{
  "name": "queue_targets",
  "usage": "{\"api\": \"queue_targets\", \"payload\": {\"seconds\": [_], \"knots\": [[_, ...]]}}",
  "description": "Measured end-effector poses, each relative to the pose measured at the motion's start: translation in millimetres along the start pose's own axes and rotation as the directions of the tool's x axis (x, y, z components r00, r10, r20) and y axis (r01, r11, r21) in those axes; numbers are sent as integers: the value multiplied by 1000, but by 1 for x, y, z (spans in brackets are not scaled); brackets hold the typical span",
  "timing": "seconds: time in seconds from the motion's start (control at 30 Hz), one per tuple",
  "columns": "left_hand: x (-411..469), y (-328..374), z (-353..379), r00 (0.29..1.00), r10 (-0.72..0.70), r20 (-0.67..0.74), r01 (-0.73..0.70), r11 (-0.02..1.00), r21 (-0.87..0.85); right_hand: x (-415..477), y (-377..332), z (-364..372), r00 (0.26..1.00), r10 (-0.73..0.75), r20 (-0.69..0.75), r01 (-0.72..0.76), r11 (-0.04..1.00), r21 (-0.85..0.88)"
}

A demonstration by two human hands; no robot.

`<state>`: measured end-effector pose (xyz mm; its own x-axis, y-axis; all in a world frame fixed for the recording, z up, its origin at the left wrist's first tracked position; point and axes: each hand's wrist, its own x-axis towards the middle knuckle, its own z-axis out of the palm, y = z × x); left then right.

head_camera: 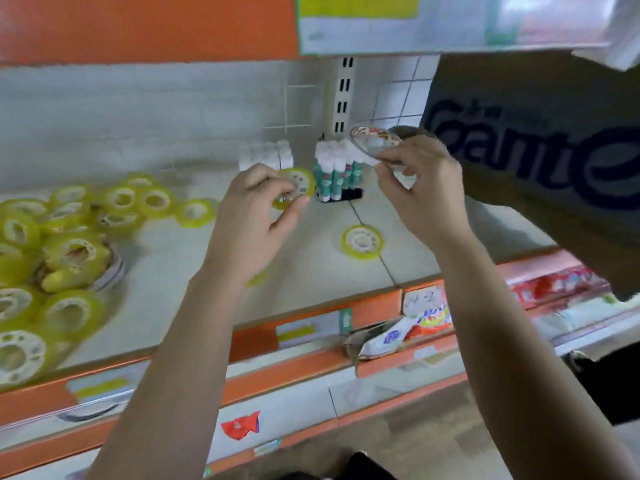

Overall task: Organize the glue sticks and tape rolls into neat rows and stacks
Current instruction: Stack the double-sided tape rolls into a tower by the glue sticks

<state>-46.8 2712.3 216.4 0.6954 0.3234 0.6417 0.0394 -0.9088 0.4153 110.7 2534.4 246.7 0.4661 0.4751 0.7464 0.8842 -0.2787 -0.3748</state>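
My left hand (258, 207) pinches a yellow tape roll (298, 183) just above the white shelf (166, 251). My right hand (420, 188) holds up a clear tape roll with a printed label (372, 140), tilted, above the shelf's back right. Between the hands stands a bundle of green-and-white glue sticks (337, 171) in a black holder. More white-capped glue sticks (266, 155) stand behind my left hand. One yellow tape roll (362, 241) lies flat alone in front of the glue sticks. A loose heap of several yellow tape rolls (69, 244) covers the shelf's left side.
A large brown cardboard box with blue lettering (540, 161) stands at the right end of the shelf. An upper shelf with price labels (381, 26) hangs overhead. Snack packets (398, 332) lie on the lower shelf beneath the orange edge strip (311, 327).
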Motion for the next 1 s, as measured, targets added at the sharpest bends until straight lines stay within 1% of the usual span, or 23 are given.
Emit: {"api": "queue_targets", "payload": {"seconds": [0.1, 0.2, 0.27, 0.33, 0.63, 0.87, 1.0], "knots": [[10, 24, 32, 1000, 1, 9, -1, 1000, 1, 8, 48, -21, 1000, 7, 15, -7, 999, -39], [15, 39, 58, 1000, -15, 15, 15, 1000, 27, 17, 93, -28, 996, 35, 79, -29, 996, -81], [16, 45, 69, 999, -33, 14, 32, 998, 50, 25, 114, -27, 990, 59, 125, -50, 996, -68], [16, 51, 77, 998, -62, 20, 61, 997, 57, 34, 128, -22, 988, 45, 144, -39, 998, -43], [17, 56, 90, 995, -99, -25, 101, 989, 107, 57, 153, 9, 965, -11, 263, 22, 999, -40], [13, 54, 92, 991, -120, -65, 127, 983, 132, 51, 154, 6, 968, -13, 252, 6, 1000, 26], [11, 53, 91, 989, -134, -62, 140, 983, 120, 54, 153, 7, 962, 14, 272, -9, 1000, -18]]}}
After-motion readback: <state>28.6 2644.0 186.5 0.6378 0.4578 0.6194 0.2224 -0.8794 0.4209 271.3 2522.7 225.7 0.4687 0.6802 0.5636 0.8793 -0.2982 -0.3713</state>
